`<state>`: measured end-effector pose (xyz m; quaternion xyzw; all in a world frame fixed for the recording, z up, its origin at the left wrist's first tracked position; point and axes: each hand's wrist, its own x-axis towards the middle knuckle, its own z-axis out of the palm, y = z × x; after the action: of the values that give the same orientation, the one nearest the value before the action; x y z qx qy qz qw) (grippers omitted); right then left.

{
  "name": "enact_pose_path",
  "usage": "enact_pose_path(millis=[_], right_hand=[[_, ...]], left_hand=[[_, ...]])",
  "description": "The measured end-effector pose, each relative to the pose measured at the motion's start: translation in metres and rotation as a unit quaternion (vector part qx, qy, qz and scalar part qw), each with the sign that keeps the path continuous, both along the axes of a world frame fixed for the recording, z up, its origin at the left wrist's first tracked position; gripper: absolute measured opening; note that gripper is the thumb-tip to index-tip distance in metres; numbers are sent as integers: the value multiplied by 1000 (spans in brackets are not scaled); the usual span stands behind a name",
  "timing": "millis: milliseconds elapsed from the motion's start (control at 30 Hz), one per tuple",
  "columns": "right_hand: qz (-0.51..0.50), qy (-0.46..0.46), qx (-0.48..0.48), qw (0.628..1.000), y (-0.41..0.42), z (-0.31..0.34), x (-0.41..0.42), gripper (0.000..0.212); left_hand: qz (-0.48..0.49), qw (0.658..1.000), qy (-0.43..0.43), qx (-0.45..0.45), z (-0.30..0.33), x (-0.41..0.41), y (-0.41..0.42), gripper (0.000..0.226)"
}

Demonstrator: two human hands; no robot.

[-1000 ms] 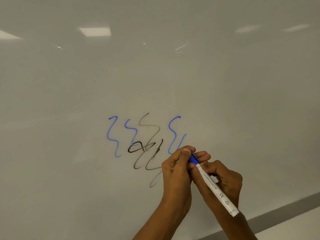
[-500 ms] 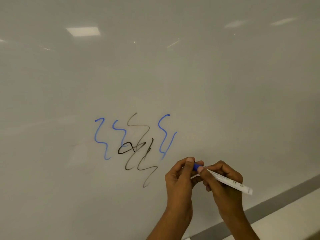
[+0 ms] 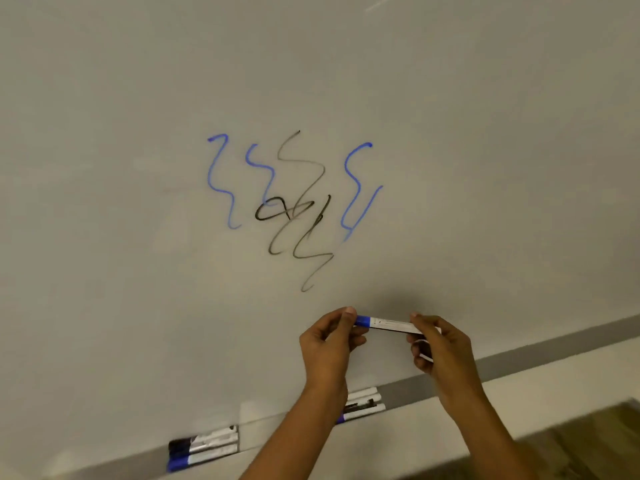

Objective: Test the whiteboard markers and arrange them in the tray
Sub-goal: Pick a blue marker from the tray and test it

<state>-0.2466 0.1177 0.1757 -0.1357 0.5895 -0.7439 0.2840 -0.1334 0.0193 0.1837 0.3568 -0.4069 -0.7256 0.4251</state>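
A white marker with a blue cap (image 3: 384, 323) lies level between my two hands in front of the whiteboard (image 3: 138, 168). My left hand (image 3: 329, 344) pinches its blue capped end. My right hand (image 3: 440, 351) grips the white barrel's other end. Blue and black test squiggles (image 3: 294, 202) are drawn on the board above. In the tray (image 3: 398, 388) along the board's bottom edge lie a few markers at the left (image 3: 204, 446) and more markers (image 3: 363, 405) partly hidden behind my left forearm.
A white ledge or wall strip (image 3: 519, 393) runs below the tray. A wooden floor patch (image 3: 588, 434) shows at the lower right.
The view has tilted down, bringing the tray and its markers into sight. My hands have drawn apart along the marker, which now lies level with the cap on.
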Motion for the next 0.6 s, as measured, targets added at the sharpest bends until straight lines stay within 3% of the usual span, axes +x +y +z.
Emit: enact_pose_path(millis=[167,300,433,600], right_hand=[[70,-34,52,996,-29,-36,28,12],[125,-116,87,982,-58,-71,58,17],[121,-183,124,968,-84,-110,91,22],[80,-228,166,956,-111,-158,118,19]], left_hand=[[63,997,-25,46,-34,44,-22,12],[117,989,-55,77,-68,84,-46,17],[159,973,-111,123,-117,116,-66,9],[76,969,-187,143,-166,141,-81,24]])
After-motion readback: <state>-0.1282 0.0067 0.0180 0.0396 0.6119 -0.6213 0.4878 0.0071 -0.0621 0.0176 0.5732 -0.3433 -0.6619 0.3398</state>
